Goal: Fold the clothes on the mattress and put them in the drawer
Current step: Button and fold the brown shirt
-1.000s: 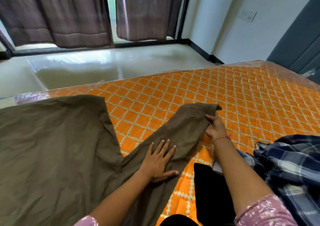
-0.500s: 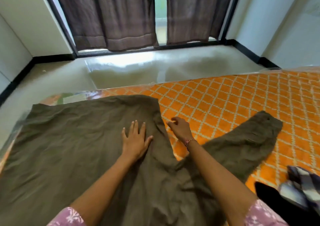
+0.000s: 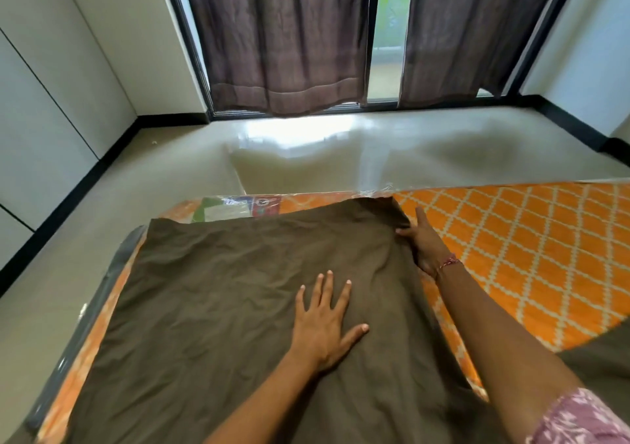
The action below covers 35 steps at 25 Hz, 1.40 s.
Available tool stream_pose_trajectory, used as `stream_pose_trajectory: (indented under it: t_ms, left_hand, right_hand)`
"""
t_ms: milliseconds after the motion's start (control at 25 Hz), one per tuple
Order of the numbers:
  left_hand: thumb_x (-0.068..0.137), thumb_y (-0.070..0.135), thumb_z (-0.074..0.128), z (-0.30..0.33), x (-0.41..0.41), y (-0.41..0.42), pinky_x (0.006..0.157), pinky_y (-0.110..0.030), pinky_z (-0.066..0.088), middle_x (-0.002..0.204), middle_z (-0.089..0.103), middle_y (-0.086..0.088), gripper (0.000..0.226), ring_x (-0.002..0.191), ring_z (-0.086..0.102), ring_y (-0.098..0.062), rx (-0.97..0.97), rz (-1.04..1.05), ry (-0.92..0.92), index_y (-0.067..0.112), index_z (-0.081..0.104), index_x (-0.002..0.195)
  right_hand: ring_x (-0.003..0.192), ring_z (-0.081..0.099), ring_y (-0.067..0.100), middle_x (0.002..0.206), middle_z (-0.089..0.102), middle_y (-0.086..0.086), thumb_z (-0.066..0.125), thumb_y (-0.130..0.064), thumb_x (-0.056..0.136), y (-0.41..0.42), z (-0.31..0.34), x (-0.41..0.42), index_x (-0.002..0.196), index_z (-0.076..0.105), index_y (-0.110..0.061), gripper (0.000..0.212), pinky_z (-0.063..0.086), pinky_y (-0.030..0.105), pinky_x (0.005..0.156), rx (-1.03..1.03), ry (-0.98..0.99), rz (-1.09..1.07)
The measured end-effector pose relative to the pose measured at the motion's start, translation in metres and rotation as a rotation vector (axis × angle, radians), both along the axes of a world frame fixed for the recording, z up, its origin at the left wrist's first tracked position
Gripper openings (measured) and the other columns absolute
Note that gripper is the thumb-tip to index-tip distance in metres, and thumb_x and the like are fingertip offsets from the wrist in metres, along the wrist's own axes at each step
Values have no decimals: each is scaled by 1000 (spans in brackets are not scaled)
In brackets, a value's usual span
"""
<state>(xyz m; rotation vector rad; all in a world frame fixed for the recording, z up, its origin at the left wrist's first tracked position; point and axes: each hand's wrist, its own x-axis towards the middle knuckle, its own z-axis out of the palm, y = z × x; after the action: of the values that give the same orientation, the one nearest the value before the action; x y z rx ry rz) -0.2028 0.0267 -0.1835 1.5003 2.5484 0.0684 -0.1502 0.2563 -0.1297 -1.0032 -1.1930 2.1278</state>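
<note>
Orange lattice-print mattress (image 3: 531, 246) on a glossy floor (image 3: 341, 150), dark curtains (image 3: 283, 34) behind. Creased olive garment (image 3: 221, 307) lies spread; left hand (image 3: 325, 327) splayed flat, right hand (image 3: 426, 242) flat at its edge.

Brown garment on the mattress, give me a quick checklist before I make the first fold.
1. Brown garment spread flat: not ok, wrinkles remain.
2. Left hand pinning cloth, palm down: ok.
3. Right hand at garment's right edge: ok.
4. Far edge on the mattress: ok, though close to its end.
5. Near part of garment laid out: cannot tell, out of view.
6. Drawer ready: cannot tell, not in view.
</note>
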Motion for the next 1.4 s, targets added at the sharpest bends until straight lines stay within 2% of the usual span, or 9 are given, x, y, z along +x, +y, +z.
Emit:
stream_pose_trajectory:
  t_ms: [160,240,400,560,720,880,1160,1280,1400]
  left_hand:
    - [91,68,21,8,-26,-7,115,-46,-8,160,-11,-4,76,147,-11,-18,-30,-12,14,30,-6,151]
    - [92,67,20,12,-38,-15,115,-48,-9,160,-10,-5,76,147,-11,-19,-53,48,56,28,-5,152]
    - [90,69,19,11,-32,-11,115,-47,-8,160,-9,-6,76,147,-11,-18,-36,-7,28,30,-4,152]
    - [93,64,20,12,-40,-15,115,-46,-9,160,-11,-6,72,147,-13,-19,34,24,23,31,-5,151]
    - [97,52,28,25,-104,-53,115,-48,-8,158,-11,-15,72,147,-10,-30,288,566,194,18,-8,151]
    - [93,52,46,53,-185,-77,109,-52,25,149,29,-22,75,136,29,-39,354,1097,-181,2,26,145]
    - [92,23,56,51,-257,-54,96,-45,46,117,62,-21,30,108,58,-36,525,1039,-407,1,61,112]
    - [95,17,53,52,-260,-62,93,-41,43,124,58,-20,29,112,54,-36,661,1007,-373,2,54,119]
    - [94,30,55,46,-230,-92,99,-47,36,138,42,-20,55,124,43,-37,406,723,-165,8,34,139]
  right_hand:
    - [115,52,31,135,50,21,62,-23,88,-7,-12,-6,134,44,-1,54,43,36,92,343,-748,-106]
    - [113,53,38,127,53,25,54,-20,92,-22,-10,-13,129,43,2,44,44,39,87,532,-900,-43]
    - [106,54,44,117,56,32,42,-9,96,-7,-5,6,128,44,0,33,40,39,75,836,-899,-114]
    - [135,30,40,146,34,25,51,-30,96,-2,-4,26,148,24,-11,62,29,54,104,1024,-1157,39]
    - [148,-6,23,161,-3,7,26,-64,93,-72,-33,-12,152,7,-32,69,-7,62,111,1271,-1130,328]
    - [147,-11,23,160,-10,8,16,-73,88,-87,-50,-32,152,0,-34,76,-8,63,110,1203,-1213,453]
    - [147,-15,21,159,-16,6,3,-78,79,-78,-61,-48,150,-10,-34,84,-7,60,112,1246,-1238,457]
    - [147,-15,19,159,-16,3,6,-78,81,-75,-60,-50,149,-12,-35,82,-8,58,112,1242,-1256,484]
    - [147,-15,21,159,-17,4,15,-72,89,-76,-43,-53,150,-11,-34,77,-8,62,112,1174,-1287,492]
